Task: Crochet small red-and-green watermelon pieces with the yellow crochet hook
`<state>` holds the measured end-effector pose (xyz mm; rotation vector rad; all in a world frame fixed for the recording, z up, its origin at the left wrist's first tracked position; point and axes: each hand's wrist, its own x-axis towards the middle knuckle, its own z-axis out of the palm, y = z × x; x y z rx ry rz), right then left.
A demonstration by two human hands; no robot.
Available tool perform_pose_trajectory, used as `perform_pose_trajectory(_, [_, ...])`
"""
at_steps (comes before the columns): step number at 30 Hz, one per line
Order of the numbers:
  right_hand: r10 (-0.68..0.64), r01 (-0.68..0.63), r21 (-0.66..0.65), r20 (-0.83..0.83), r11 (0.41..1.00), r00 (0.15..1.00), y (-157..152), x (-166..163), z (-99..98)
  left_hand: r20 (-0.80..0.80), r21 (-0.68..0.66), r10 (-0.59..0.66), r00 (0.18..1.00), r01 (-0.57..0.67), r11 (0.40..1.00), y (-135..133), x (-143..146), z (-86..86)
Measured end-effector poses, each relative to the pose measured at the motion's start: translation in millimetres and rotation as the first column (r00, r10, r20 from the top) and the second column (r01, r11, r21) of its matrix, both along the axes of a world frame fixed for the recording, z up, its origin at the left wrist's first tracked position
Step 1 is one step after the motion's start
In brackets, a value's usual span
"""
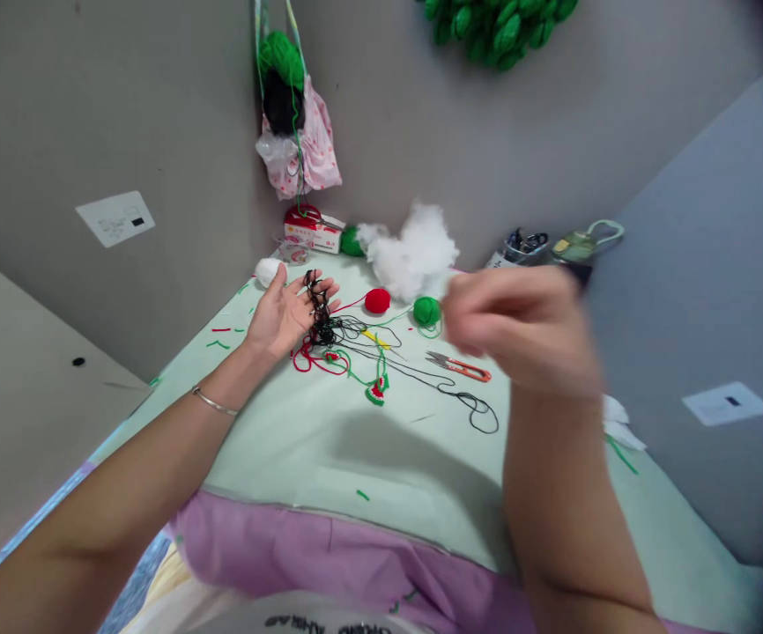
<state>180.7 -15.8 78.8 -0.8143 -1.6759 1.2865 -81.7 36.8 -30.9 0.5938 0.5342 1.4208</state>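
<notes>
My left hand (285, 310) lies palm up with its fingers spread, and a tangle of black yarn (319, 308) hangs over the fingertips. From it a black strand (461, 401) trails right across the pale green table (302, 440). My right hand (520, 330) is raised above the table and blurred by motion; the fingers look curled, and I cannot make out anything in them. Below the black tangle lie red and green yarn strands and a small crocheted red-and-green piece (377, 388). Red-handled thread snips (461, 365) rest just left of my right hand.
A red yarn ball (377, 300), a green yarn ball (426, 310) and white stuffing (414, 251) sit at the back. A small red-and-white box (312, 231), a tool cup (520, 246) and a hanging bag with yarn (295, 132) stand by the partition walls. Yarn scraps dot the table.
</notes>
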Motion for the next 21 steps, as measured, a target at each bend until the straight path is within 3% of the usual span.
perform_pose_trajectory(3, [0.02, -0.059, 0.144, 0.26, 0.988, 0.965, 28, -36, -35.6, 0.0, 0.008, -0.01, 1.0, 0.01, 1.0, -2, 2, 2.1])
perform_pose_trajectory(5, [-0.1, 0.038, 0.184, 0.34, 0.982, 0.935, 46, -59, -68.3, -0.008, 0.01, -0.01, 1.0, 0.01, 1.0, -4, 4, 3.6])
perform_pose_trajectory(7, [-0.125, 0.08, 0.139, 0.352, 0.987, 0.928, 59, -75, -96.6, -0.012, 0.015, -0.015, 1.0, 0.016, 1.0, -6, 5, 4.8])
perform_pose_trajectory(9, [-0.05, 0.046, 0.022, 0.27, 0.999, 0.961, 64, -82, -113.5, -0.013, 0.024, -0.028, 1.0, 0.028, 0.999, -7, 7, 5.7])
perform_pose_trajectory(12, [0.018, 0.004, -0.135, 0.161, 0.991, 0.987, 65, -80, -116.3, -0.016, 0.028, -0.034, 0.999, 0.034, 0.999, -8, 7, 5.8])
perform_pose_trajectory(17, [-0.015, -0.003, -0.335, -0.052, 0.942, 0.999, 70, -64, -100.6, -0.007, 0.055, -0.005, 1.0, 0.005, 0.998, -3, 1, 2.3])
perform_pose_trajectory(21, [-0.076, 0.018, -0.387, -0.135, 0.922, 0.988, 75, -56, -95.4, -0.015, 0.07, 0.011, 1.0, -0.01, 0.997, -2, -2, 2.0])
